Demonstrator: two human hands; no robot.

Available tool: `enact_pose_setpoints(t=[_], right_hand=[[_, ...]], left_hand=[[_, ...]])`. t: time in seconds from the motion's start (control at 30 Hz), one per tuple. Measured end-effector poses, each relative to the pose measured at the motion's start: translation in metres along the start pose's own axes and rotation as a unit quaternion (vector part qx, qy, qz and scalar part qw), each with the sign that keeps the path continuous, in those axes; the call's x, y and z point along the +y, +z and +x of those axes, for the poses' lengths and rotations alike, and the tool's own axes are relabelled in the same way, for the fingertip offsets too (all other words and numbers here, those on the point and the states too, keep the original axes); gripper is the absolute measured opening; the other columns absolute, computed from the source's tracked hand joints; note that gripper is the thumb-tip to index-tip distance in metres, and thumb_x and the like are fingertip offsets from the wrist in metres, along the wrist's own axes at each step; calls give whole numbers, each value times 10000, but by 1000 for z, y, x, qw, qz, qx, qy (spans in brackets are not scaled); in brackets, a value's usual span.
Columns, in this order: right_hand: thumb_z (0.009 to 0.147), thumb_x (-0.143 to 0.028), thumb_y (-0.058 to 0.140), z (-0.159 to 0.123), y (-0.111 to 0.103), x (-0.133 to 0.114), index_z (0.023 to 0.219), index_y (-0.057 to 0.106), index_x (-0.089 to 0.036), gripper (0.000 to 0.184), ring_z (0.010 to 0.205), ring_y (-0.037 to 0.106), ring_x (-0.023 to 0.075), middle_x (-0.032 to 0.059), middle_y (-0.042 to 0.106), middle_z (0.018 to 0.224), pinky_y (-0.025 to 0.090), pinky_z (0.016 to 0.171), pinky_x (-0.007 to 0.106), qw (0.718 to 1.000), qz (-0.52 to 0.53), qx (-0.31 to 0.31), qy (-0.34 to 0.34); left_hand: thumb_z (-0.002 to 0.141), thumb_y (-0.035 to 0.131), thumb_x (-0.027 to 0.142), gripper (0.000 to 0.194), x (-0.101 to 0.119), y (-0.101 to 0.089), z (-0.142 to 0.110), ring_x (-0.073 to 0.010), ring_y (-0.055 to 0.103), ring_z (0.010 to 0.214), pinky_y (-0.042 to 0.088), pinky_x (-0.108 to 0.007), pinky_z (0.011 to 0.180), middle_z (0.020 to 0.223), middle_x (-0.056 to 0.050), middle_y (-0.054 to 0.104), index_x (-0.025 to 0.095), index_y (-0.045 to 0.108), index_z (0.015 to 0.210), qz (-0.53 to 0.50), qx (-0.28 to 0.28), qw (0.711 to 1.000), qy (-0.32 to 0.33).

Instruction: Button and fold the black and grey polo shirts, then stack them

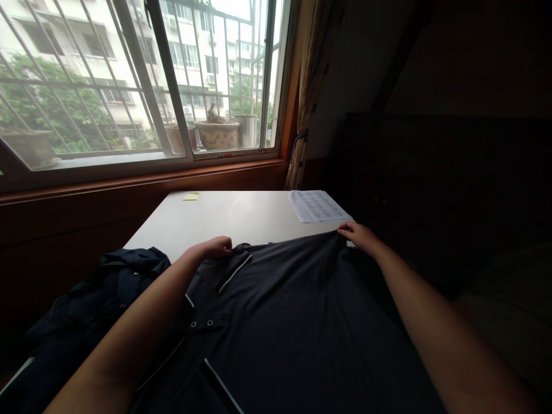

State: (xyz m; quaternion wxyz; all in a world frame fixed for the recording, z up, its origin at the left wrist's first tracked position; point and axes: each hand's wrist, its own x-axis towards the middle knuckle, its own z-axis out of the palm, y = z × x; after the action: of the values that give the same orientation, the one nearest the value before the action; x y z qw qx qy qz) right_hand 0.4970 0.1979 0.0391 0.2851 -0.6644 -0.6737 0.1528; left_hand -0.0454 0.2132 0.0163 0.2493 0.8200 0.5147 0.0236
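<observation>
A dark polo shirt (pixel 293 310) with white-edged trim and a buttoned placket is spread sideways over the near part of the white table (pixel 241 213). Its collar end lies to the left and its body stretches to the right. My left hand (pixel 218 247) is closed on the shirt's far edge near the striped sleeve. At the far right corner of the cloth, my right hand (pixel 356 234) pinches the fabric between thumb and fingers, pulling that edge fairly straight. The shirt's near side runs out of view at the bottom.
A crumpled dark garment (pixel 133 270) lies at the table's left edge. Printed sheets (pixel 319 206) rest at the back right, and a yellow sticky note (pixel 191 196) at the back left. Beyond are a barred window (pixel 215 75) and a curtain (pixel 308 92). The right side is very dark.
</observation>
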Motion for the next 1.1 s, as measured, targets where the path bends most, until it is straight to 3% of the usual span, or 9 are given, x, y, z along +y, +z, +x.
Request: enact_pose_setpoints(t=[0.23,0.43,0.67,0.8,0.93,1.0,1.1], right_hand=[[791,-333,641,11,0,-4,894,734,-214,183,872,675,232,52,745,909,498,784,313,999,-32,19,15],[769,-289,660,24,-5,-12,850,742,-206,142,880,670,235,58,746,885,492,794,311,998,-55,24,24],[767,-311,663,22,-13,-14,860,741,-203,162,866,668,232,59,742,891,502,766,309,998,-52,24,25],[774,-326,656,16,-13,-11,872,736,-200,179,757,657,204,48,731,818,509,720,297,999,-37,13,22],[771,-320,652,16,-10,-12,878,730,-199,180,738,649,201,50,727,811,513,713,302,999,-28,12,23],[772,-321,650,17,-10,-12,881,728,-199,181,743,651,203,50,727,818,515,718,306,999,-25,12,24],[775,-325,647,15,-9,-11,887,727,-199,186,750,654,203,49,725,819,514,731,309,999,-24,14,26]], left_hand=[[843,585,372,238,-7,-9,-8,-192,616,875,461,-257,718,1017,-55,700,198,587,1007,-26,27,999,14],[860,591,381,278,0,-18,3,-189,628,928,476,-270,781,1088,-52,704,216,572,1084,-63,30,997,36],[795,664,465,506,-8,-44,-1,-201,669,908,496,-270,775,1068,-61,730,213,615,1231,-86,-53,995,22],[696,734,488,528,-29,-51,-14,-224,666,898,495,-274,748,1024,-69,730,199,685,1136,-55,-75,995,-23],[643,727,418,383,-52,-45,-23,-218,646,818,489,-279,707,888,-37,719,196,718,955,-15,-75,996,-51],[640,705,388,300,-62,-40,-26,-216,632,808,489,-286,723,832,-29,699,188,706,864,3,-62,997,-51],[681,652,375,241,-75,-35,-31,-220,614,881,490,-294,782,922,-45,685,194,673,839,24,-14,999,-42]])
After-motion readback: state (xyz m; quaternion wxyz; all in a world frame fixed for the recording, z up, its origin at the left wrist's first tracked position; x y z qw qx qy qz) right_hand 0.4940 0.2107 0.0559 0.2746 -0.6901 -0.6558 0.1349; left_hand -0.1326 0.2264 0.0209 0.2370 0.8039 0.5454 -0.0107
